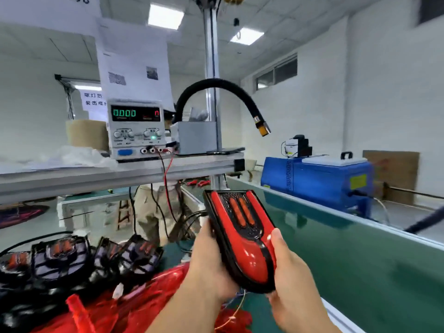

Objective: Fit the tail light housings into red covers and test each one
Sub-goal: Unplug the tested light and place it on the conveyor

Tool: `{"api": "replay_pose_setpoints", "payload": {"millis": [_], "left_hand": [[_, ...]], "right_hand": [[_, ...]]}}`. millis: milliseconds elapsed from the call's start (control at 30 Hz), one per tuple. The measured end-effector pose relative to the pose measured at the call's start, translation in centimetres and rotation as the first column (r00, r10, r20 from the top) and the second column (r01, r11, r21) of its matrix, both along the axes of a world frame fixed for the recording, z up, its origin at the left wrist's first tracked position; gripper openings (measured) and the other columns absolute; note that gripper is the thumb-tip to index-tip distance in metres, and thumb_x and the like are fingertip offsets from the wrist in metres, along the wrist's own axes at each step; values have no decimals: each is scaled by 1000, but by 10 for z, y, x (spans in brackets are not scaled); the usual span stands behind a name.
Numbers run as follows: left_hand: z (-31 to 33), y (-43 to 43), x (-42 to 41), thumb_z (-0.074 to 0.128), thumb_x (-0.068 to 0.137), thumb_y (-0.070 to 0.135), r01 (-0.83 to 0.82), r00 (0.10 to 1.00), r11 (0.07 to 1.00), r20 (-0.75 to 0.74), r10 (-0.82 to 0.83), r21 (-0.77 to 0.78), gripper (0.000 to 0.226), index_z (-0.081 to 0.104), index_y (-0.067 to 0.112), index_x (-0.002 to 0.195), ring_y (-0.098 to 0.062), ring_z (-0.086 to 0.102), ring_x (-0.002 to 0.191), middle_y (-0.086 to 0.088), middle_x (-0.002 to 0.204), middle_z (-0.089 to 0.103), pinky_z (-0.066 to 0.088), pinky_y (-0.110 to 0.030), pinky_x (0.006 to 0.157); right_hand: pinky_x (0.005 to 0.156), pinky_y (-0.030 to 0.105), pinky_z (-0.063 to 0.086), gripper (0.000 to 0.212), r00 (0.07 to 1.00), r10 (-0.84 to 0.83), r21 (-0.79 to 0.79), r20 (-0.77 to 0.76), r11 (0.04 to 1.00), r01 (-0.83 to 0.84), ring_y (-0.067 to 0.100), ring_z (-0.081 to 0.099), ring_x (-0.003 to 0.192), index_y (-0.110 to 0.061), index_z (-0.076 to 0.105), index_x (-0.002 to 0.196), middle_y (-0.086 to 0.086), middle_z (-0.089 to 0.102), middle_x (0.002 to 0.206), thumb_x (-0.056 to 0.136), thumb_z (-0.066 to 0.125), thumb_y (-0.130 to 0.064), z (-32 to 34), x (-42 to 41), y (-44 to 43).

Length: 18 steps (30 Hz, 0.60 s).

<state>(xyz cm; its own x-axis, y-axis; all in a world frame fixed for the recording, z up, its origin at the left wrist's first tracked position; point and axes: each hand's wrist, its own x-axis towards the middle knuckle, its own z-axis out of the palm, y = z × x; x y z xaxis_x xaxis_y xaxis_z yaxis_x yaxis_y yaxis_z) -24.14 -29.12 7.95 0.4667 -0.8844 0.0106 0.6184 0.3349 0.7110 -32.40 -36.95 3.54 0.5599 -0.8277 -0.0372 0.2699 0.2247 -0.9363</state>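
The tail light (242,239), glossy red over a black body, is held up between both hands above the green bench (360,272), its rounded end toward the person. The left hand (211,263) cups its left edge, fingers curled behind it. The right hand (294,287) grips the right edge, thumb pressed on the red face. Left of the left hand lie black housings (60,258); below them are red covers (144,306), apparently bagged.
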Motion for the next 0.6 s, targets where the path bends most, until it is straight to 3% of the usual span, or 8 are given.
{"api": "replay_pose_setpoints", "payload": {"millis": [67, 100, 200, 233, 333, 433, 533, 600], "left_hand": [[-7, -22, -10, 40, 90, 64, 0, 1000, 1000, -8, 1, 29, 72, 71, 4, 116, -39, 64, 111, -25, 123, 64, 46, -50, 100], [-10, -32, -14, 38, 90, 64, -12, 1000, 999, -3, 12, 39, 72, 72, 6, 114, -39, 64, 111, -23, 124, 65, 45, -50, 100], [-14, -63, -16, 38, 94, 58, -22, 1000, 996, 8, 21, 81, 66, 73, 5, 112, -38, 65, 111, -22, 122, 66, 43, -51, 103], [-13, -75, -14, 37, 96, 57, -22, 1000, 994, -6, 23, 108, 67, 72, 4, 114, -40, 64, 112, -23, 121, 66, 41, -52, 106], [-8, -113, -6, 33, 101, 54, -17, 999, 974, -41, 27, 224, 67, 66, -1, 120, -43, 61, 113, -29, 117, 66, 37, -56, 108], [-6, -149, 8, 34, 104, 20, -55, 998, 930, -3, 60, 363, 43, 62, -8, 121, -43, 60, 113, -34, 116, 64, 40, -57, 106], [-6, -177, 29, 27, 98, 2, -67, 998, 881, 19, 66, 468, 43, 60, -10, 123, -42, 60, 115, -33, 121, 62, 40, -58, 105], [-2, -186, 37, 28, 101, 8, -40, 999, 869, 9, 41, 494, 44, 63, -9, 120, -43, 62, 112, -32, 119, 63, 42, -58, 103]], "right_hand": [[62, 41, 60, 54, 997, -74, 17, -8, 997, 74, 29, 74, 71, -8, 72, 94, 9, 76, 81, 87, 58, -60, -1, -6, -20], [60, 36, 58, 53, 995, -100, 9, -9, 995, 100, 28, 74, 71, -8, 72, 93, 9, 76, 81, 88, 57, -59, -2, -9, -30], [82, 49, 57, 53, 991, -135, -17, -13, 991, 135, 33, 72, 80, -8, 68, 98, 12, 75, 87, 88, 58, -59, 0, -18, -59], [82, 51, 57, 48, 991, -131, -14, 3, 991, 131, 33, 73, 79, -8, 66, 101, 13, 75, 87, 90, 59, -54, 2, -20, -68], [58, 37, 59, 31, 996, -84, 7, 30, 996, 84, 29, 74, 68, -9, 66, 103, 12, 76, 82, 97, 55, -38, 9, -26, -98], [44, 28, 51, 30, 998, -61, 68, -31, 996, 63, 26, 70, 54, -4, 66, 96, 15, 74, 73, 98, 56, -33, 16, -24, -123], [47, 33, 54, 25, 997, -29, 77, -75, 996, 34, 26, 70, 54, -5, 66, 97, 15, 74, 72, 98, 56, -28, 26, -17, -142], [65, 48, 60, 21, 996, -6, 65, -84, 998, 11, 32, 72, 70, -5, 67, 100, 18, 75, 80, 96, 58, -24, 33, -10, -153]]}}
